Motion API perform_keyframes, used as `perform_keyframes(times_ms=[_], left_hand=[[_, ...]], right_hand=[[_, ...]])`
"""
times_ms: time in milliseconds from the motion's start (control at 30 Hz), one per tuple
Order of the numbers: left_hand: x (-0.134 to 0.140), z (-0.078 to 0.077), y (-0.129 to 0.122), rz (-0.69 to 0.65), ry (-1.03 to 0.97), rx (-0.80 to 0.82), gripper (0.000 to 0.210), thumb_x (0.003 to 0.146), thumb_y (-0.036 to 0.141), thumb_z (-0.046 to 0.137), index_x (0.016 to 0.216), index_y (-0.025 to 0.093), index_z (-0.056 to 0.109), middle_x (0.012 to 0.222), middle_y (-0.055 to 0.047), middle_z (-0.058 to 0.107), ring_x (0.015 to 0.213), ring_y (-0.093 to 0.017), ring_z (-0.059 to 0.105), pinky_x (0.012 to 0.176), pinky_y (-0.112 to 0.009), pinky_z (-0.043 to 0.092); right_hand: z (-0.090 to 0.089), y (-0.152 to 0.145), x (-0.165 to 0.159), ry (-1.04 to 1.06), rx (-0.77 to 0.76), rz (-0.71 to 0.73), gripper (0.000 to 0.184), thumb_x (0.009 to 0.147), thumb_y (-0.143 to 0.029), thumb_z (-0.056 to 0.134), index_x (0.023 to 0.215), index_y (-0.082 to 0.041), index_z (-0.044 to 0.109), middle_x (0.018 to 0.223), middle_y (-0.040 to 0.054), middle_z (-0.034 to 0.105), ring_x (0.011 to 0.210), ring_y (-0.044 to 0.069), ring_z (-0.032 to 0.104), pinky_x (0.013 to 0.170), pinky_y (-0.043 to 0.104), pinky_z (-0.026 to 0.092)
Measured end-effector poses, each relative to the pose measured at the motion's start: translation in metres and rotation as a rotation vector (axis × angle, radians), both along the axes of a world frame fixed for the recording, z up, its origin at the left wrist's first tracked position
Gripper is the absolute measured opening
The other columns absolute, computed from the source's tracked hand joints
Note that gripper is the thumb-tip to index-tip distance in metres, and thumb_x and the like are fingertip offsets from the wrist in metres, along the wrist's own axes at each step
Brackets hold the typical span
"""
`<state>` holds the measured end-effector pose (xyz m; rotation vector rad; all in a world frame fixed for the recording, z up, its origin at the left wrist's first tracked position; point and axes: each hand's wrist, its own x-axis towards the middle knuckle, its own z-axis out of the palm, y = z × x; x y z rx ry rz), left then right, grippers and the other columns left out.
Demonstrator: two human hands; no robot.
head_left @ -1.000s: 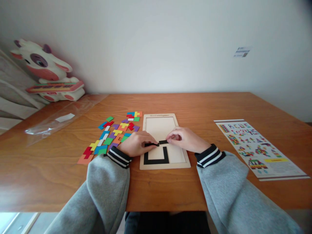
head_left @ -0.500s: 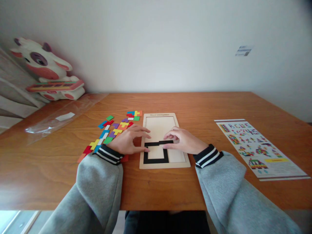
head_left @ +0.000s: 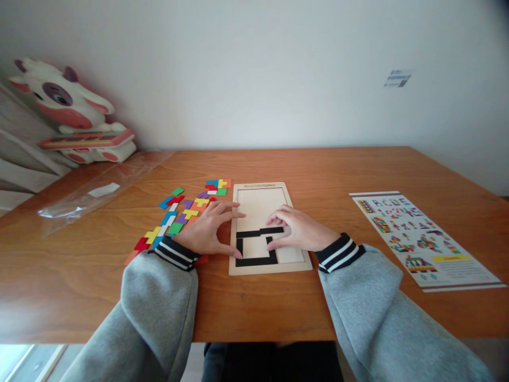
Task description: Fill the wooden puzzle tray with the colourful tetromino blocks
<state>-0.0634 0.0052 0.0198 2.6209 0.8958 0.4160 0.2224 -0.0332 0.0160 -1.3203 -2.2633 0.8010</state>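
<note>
A pale wooden puzzle board (head_left: 260, 211) lies in the middle of the desk, with black puzzle pieces (head_left: 256, 261) inside its raised frame. Some form a U shape low on the left; a stepped black strip (head_left: 260, 232) runs above it. My left hand (head_left: 212, 229) is open over the board's left edge, its thumb at the U's lower left corner. From the right, my right hand (head_left: 296, 229) reaches in with fingers apart and curved, thumb at the top of the U's right arm and fingertips just above the strip's right end.
Coloured puzzle pieces (head_left: 175, 228) are spread left of the board, partly behind my left hand. A printed pattern sheet (head_left: 425, 239) lies at the right. At the back left are a clear plastic bag (head_left: 79, 199) and a cow-shaped toy keyboard (head_left: 87, 139).
My left thumb has moved down to the lower left corner of the black U. My right thumb has dropped slightly onto the U's right arm. The view has shifted a little.
</note>
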Motion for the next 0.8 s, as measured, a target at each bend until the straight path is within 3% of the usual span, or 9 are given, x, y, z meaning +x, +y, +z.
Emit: perform_keyframes(times_ms=[367, 533, 667, 800], left_hand=[[0.01, -0.002, -0.008, 0.012, 0.005, -0.004, 0.077, 0.067, 0.062, 0.08, 0.132, 0.026, 0.059, 0.148, -0.015, 0.046, 0.133, -0.037, 0.044, 0.113, -0.059, 0.033], [0.01, 0.003, -0.009, -0.031, -0.019, 0.027, 0.074, 0.07, 0.059, 0.079, 0.133, 0.026, 0.058, 0.147, -0.014, 0.047, 0.133, -0.036, 0.044, 0.113, -0.058, 0.034], [0.011, 0.007, -0.011, -0.046, -0.022, 0.031, 0.082, 0.064, 0.061, 0.082, 0.134, 0.028, 0.056, 0.149, -0.014, 0.045, 0.134, -0.038, 0.042, 0.113, -0.062, 0.032], [0.013, 0.004, -0.013, -0.037, -0.007, 0.028, 0.088, 0.061, 0.066, 0.082, 0.136, 0.029, 0.055, 0.151, -0.014, 0.042, 0.135, -0.04, 0.039, 0.112, -0.064, 0.031]], right_hand=[[0.003, 0.0, 0.001, -0.035, -0.027, 0.002, 0.055, 0.065, -0.049, 0.087, 0.108, -0.021, 0.066, 0.107, 0.0069, 0.06, 0.099, 0.022, 0.062, 0.091, 0.04, 0.051], [0.01, -0.003, 0.001, -0.043, 0.067, 0.06, 0.049, 0.071, -0.047, 0.084, 0.11, -0.024, 0.067, 0.108, 0.0062, 0.059, 0.104, 0.024, 0.059, 0.095, 0.041, 0.049], [0.013, -0.01, 0.001, -0.024, 0.122, 0.154, 0.04, 0.073, -0.049, 0.082, 0.103, -0.027, 0.071, 0.103, 0.0042, 0.058, 0.101, 0.022, 0.057, 0.094, 0.038, 0.047], [0.009, -0.014, 0.005, -0.074, 0.137, 0.162, 0.043, 0.068, -0.054, 0.084, 0.101, -0.027, 0.073, 0.104, 0.0052, 0.058, 0.103, 0.024, 0.055, 0.096, 0.04, 0.045]])
